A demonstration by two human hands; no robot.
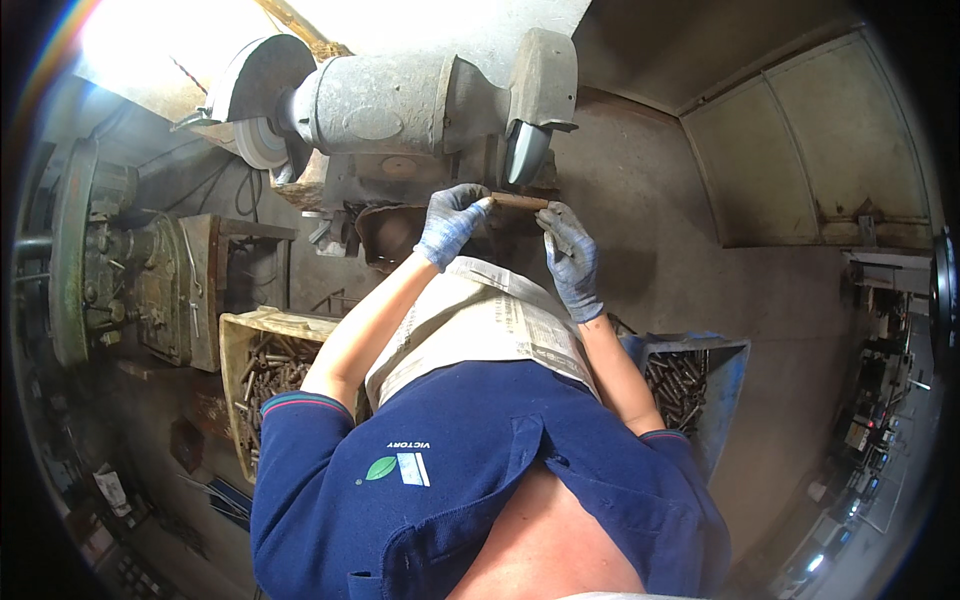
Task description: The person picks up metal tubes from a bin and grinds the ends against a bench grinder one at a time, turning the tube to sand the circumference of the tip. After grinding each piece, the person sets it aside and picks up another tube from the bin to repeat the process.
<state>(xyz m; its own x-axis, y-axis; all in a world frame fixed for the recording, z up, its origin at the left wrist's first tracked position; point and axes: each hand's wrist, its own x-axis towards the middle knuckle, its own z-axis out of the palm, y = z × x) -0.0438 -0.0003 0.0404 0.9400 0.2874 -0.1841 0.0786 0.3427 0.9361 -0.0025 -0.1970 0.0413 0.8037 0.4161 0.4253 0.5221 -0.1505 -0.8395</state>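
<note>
A short brownish metal rod (521,201) lies crosswise between my two gloved hands. My left hand (455,218) pinches its left end, and my right hand (570,250) grips the right end with its fingertips. Both gloves are grey and blue, with soiled fingers. Just above the rod is the right wheel (527,153) of a grey bench grinder (385,105), partly under its guard. A small gap seems to separate rod and wheel, though I cannot tell whether they touch. The grinder's other wheel (260,143) is at the far left.
A yellowish crate (231,352) of metal rods stands by my left side, a blue crate (729,385) of similar rods by my right. A pale printed sheet (475,320) covers my lap. Green machinery (135,270) stands left; a metal panel (800,150) is far right.
</note>
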